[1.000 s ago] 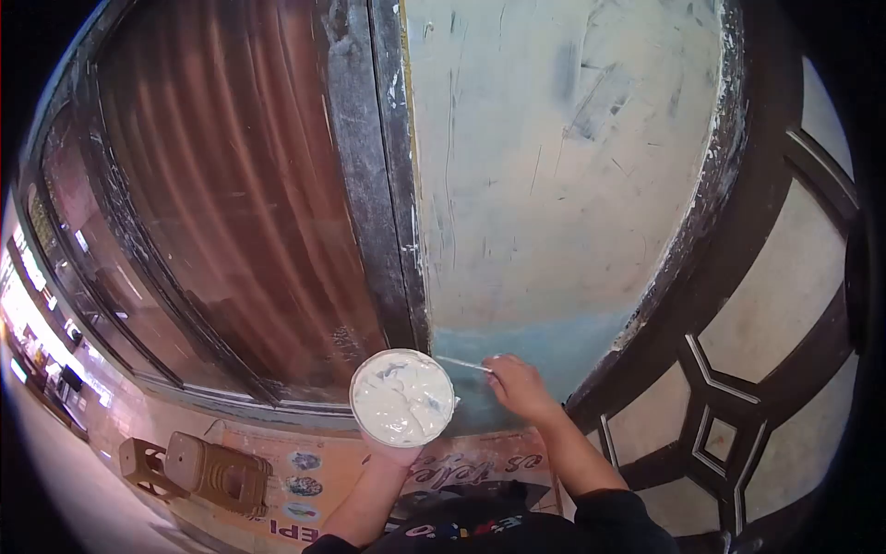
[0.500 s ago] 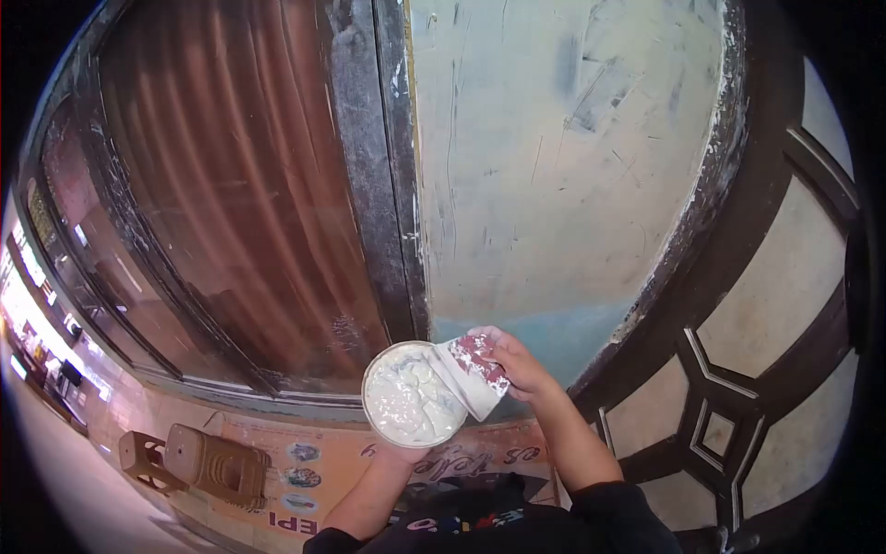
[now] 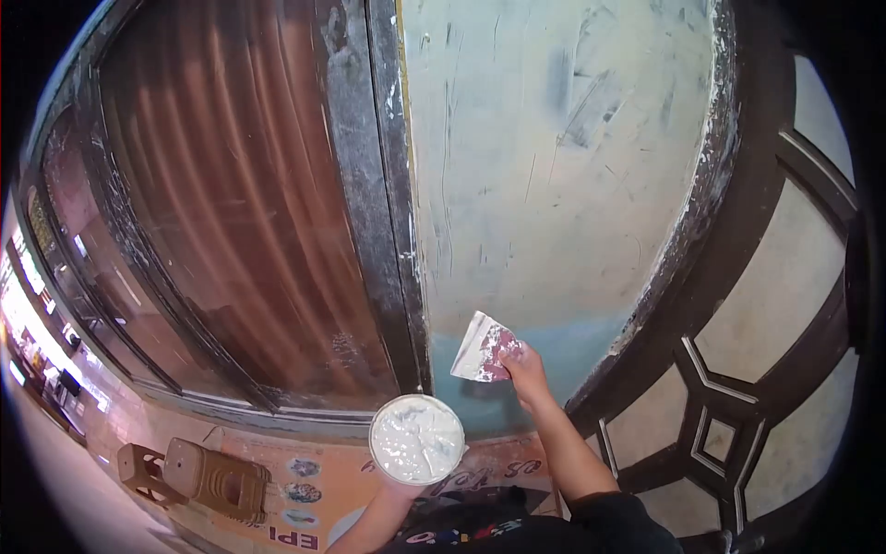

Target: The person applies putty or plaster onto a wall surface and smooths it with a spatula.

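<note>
A round tub of white paste point(image 3: 417, 439) rests in my left hand point(image 3: 402, 487), which grips it from below, its fingers mostly hidden under the tub. My right hand point(image 3: 523, 367) is closed round a wide scraper point(image 3: 484, 350) with a reddish, paste-smeared grip part and a whitish blade. The scraper is up and right of the tub, apart from it, in front of the lower wall panel point(image 3: 554, 212). That panel is pale with dark scuffs and a bluish band low down.
Left of the panel stands a dark frame point(image 3: 365, 157) with glass and a brown curtain point(image 3: 231, 185). Brown stools point(image 3: 217, 475) stand at the lower left on an orange printed banner point(image 3: 277, 517). A dark panelled door point(image 3: 738, 305) is on the right.
My right hand has lifted the scraper off the tub's edge and turned its blade leftward, over by the wall. The tub has moved slightly down in view.
</note>
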### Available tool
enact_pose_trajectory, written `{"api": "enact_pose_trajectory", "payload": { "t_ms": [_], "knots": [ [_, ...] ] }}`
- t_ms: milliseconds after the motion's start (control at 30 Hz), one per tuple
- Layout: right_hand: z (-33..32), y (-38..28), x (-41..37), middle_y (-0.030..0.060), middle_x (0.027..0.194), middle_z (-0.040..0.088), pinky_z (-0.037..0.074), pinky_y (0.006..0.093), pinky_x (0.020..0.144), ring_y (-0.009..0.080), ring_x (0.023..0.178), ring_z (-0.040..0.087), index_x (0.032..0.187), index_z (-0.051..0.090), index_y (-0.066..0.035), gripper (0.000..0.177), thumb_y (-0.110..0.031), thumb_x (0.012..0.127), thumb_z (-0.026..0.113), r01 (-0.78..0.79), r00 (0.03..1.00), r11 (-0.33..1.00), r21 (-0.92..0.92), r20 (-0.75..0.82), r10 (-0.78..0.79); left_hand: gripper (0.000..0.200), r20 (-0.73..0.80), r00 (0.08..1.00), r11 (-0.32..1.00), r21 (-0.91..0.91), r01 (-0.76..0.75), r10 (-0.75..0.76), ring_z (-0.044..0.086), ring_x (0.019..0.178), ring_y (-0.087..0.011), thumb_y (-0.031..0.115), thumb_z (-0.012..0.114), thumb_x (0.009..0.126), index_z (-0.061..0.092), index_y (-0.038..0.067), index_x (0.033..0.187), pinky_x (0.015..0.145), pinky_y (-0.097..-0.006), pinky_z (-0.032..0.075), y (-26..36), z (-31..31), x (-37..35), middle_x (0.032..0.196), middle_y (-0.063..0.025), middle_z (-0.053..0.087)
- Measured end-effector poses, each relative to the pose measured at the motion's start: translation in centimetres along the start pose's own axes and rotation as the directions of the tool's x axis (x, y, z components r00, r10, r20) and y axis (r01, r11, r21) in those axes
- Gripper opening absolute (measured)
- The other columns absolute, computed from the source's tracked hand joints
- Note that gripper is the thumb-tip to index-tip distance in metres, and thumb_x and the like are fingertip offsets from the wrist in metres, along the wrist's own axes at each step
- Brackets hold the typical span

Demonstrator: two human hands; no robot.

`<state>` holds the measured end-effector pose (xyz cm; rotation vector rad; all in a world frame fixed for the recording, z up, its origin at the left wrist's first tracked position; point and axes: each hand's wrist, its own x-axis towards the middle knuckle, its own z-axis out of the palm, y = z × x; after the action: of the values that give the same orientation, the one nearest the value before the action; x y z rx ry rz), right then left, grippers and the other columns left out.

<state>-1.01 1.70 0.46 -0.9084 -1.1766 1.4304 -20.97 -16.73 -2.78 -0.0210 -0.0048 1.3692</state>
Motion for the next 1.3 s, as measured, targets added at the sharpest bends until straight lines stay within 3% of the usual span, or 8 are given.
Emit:
{"api": "enact_pose_trajectory", "payload": {
  "t_ms": [233,367,433,567,767,867,1000,1300],
  "knots": [
    [2.4,-16.5,6.1,0.0014,0.089,0.067,0.047,0.0270,0.073,0.0086,0.081,0.056,0.108,0.069,0.000,0.022,-0.017,0.095,0.063,0.518,0.846,0.801,-0.301,0.037,-0.533,0.064,0.024,0.999,0.999,-0.008,-0.046,0.046,0.044,0.136,-0.0379,0.058,0.043,0.094,0.048,0.016,0.143,0.113,-0.0685,0.025,0.2,-0.3,-0.1,0.147,-0.0115,0.048],
    [7.7,-31.0,7.2,0.0121,0.084,0.067,0.048,0.0314,0.071,0.0207,0.074,0.062,0.110,0.071,-0.009,0.022,-0.018,0.092,0.063,0.782,0.366,0.225,-0.582,0.136,-0.920,0.067,0.009,0.997,0.997,-0.008,-0.076,0.076,0.045,0.135,-0.0386,0.060,0.045,0.092,0.049,0.017,0.142,0.112,-0.0693,0.025,0.5,-0.4,0.0,0.147,-0.0113,0.049],
    [9.7,-37.2,9.4,0.0101,0.083,0.069,0.050,0.0361,0.069,0.0266,0.077,0.063,0.113,0.072,-0.016,0.024,-0.018,0.091,0.062,0.766,-0.058,-0.259,-0.589,0.338,-0.940,0.067,0.044,0.991,0.991,0.045,-0.125,0.123,0.045,0.135,-0.0389,0.061,0.045,0.091,0.049,0.017,0.142,0.112,-0.0695,0.025,0.6,-0.6,-0.4,0.146,-0.0114,0.049],
    [14.6,-47.2,11.0,0.0170,0.083,0.069,0.054,0.0464,0.071,0.0344,0.079,0.069,0.089,0.072,-0.009,0.016,-0.018,0.086,0.059,0.512,-0.251,-0.573,-0.641,0.526,-0.813,0.068,0.005,0.976,0.976,0.023,-0.216,0.216,0.047,0.132,-0.0405,0.065,0.041,0.091,0.052,0.017,0.139,0.108,-0.0728,0.029,0.9,-0.4,-0.5,0.143,-0.0127,0.052],
    [19.1,-51.8,13.5,0.0159,0.096,0.070,0.053,0.0448,0.079,0.0350,0.091,0.067,0.108,0.072,-0.013,0.026,-0.013,0.086,0.057,0.358,0.020,-0.584,-0.729,0.631,-0.776,0.069,0.010,0.958,0.955,0.069,-0.287,0.287,0.048,0.131,-0.0410,0.064,0.042,0.091,0.052,0.016,0.139,0.108,-0.0703,0.032,1.9,-2.1,-0.5,0.144,-0.0148,0.051],
    [18.5,-47.9,15.0,0.0065,0.085,0.069,0.052,0.0412,0.072,0.0278,0.080,0.064,0.103,0.071,-0.015,0.017,-0.016,0.087,0.065,0.387,-0.120,-0.669,-0.635,0.684,-0.719,0.068,-0.035,0.952,0.953,0.008,-0.303,0.304,0.048,0.131,-0.0407,0.063,0.041,0.092,0.051,0.015,0.139,0.109,-0.0688,0.032,2.4,-2.8,-0.2,0.144,-0.0150,0.051],
    [17.6,-41.3,15.1,0.0046,0.092,0.065,0.055,0.0416,0.070,0.0276,0.090,0.063,0.097,0.061,-0.013,0.019,-0.015,0.079,0.068,0.376,0.083,-0.672,-0.638,0.745,-0.661,0.064,-0.044,0.949,0.949,0.067,-0.308,0.312,0.047,0.133,-0.0394,0.059,0.039,0.095,0.051,0.014,0.139,0.111,-0.0638,0.034,2.8,-3.5,0.0,0.144,-0.0138,0.051],
    [15.8,-29.9,14.3,0.0014,0.091,0.060,0.056,0.0340,0.066,0.0214,0.087,0.062,0.094,0.059,-0.012,0.031,-0.011,0.068,0.077,0.393,0.093,-0.643,-0.658,0.724,-0.684,0.066,-0.038,0.975,0.975,-0.033,-0.220,0.218,0.046,0.133,-0.0398,0.057,0.038,0.095,0.047,0.011,0.141,0.112,-0.0601,0.034,3.8,-4.4,1.0,0.146,-0.0158,0.048]
  ]
}}
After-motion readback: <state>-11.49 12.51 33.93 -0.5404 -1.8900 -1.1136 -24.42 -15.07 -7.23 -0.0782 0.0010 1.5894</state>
